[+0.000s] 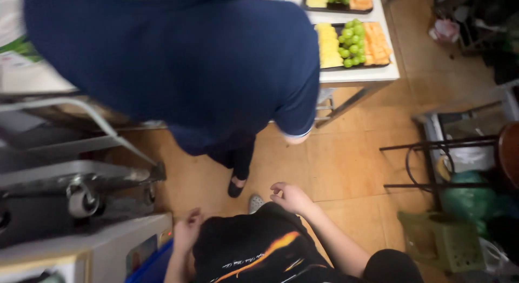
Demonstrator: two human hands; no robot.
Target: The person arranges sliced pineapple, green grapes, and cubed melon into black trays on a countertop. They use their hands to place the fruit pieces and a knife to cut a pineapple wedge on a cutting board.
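I look down along my own black shirt (254, 250) with its orange streak. My left hand (186, 231) hangs by the shirt's left edge, blurred, fingers pointing down, nothing visible in it. My right hand (291, 196) rests at the shirt's upper edge with its fingers curled in and nothing visible in them. Directly ahead, a person in a navy shirt (178, 61) bends forward over the tan tiled floor, one dark shoe (235, 188) close to my hands.
A white table (359, 75) at the top carries black trays of yellow, green and orange fruit (351, 44). A metal cart with a caster wheel (81, 199) stands at the left. A green plastic stool (443, 240), a green bag (467, 194) and a dark metal rack (432, 148) crowd the right.
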